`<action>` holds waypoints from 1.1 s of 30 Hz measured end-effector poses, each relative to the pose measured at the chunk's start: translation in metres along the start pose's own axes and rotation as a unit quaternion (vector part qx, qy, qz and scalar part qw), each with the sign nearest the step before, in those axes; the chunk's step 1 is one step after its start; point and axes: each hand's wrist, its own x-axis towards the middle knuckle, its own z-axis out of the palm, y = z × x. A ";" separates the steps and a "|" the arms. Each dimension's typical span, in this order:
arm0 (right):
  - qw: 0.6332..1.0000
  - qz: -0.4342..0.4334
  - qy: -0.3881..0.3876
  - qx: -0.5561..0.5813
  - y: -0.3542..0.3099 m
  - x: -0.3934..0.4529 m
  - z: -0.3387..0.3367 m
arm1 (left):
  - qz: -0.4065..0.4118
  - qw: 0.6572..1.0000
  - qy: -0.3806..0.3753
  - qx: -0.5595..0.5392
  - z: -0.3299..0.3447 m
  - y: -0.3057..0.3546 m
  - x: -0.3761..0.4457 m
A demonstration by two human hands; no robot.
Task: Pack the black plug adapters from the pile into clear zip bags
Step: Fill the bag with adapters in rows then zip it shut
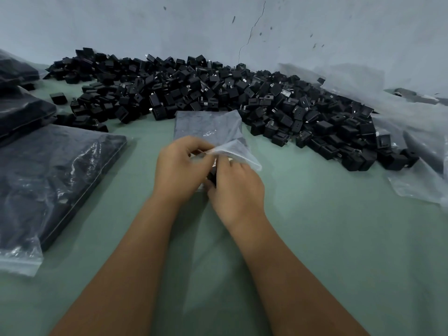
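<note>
Centrally, over the green table [315,238], both hands meet at the mouth of a clear zip bag [238,155]. The left hand [180,167] has its fingers curled and pinches the near edge of the bag's opening, lifting one film layer. The right hand [236,187] is curled round a black plug adapter [212,177], of which only a dark sliver shows between the two hands, just below the bag's mouth; whether it is already partly inside the bag is hard to tell, since motion blur and the fingers cover that spot. The bag's far end hangs out to the right of the hands, apart from the table.

Just behind the hands lies a stack of flat bags [208,127], greyish and translucent, its far edge touching the pile of adapters [218,93]. That pile is a broad, loose heap of small black cubes with metal prongs, running along the foot of a pale blue wall [145,25] from the left to the far right.

On the left lies a filled bag [55,175] of dark contents, its zip end toward the viewer, with more dark packed bags [21,112] behind it. On the right, crumpled clear plastic sheeting [417,132] lies under and beside the heap.
</note>
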 end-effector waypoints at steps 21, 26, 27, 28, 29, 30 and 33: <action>0.961 -0.072 -0.154 0.216 -0.003 0.004 0.005 | -0.230 0.956 0.006 0.183 -0.036 -0.034 0.013; 0.970 -0.101 -0.168 0.146 -0.008 0.009 0.010 | -0.200 0.959 0.010 0.201 -0.031 -0.038 0.016; 0.971 -0.099 -0.175 0.128 -0.009 0.011 0.012 | -0.197 0.959 0.011 0.202 -0.029 -0.039 0.016; 0.972 -0.095 -0.183 0.110 -0.010 0.013 0.014 | -0.193 0.960 0.009 0.204 -0.028 -0.039 0.016; 0.973 -0.090 -0.190 0.094 -0.010 0.014 0.017 | -0.188 0.960 0.006 0.208 -0.027 -0.039 0.016; 0.973 -0.089 -0.194 0.083 -0.010 0.015 0.019 | -0.185 0.960 0.001 0.211 -0.026 -0.040 0.017; 0.973 -0.100 -0.191 0.085 -0.010 0.015 0.020 | -0.184 0.959 -0.009 0.214 -0.025 -0.042 0.018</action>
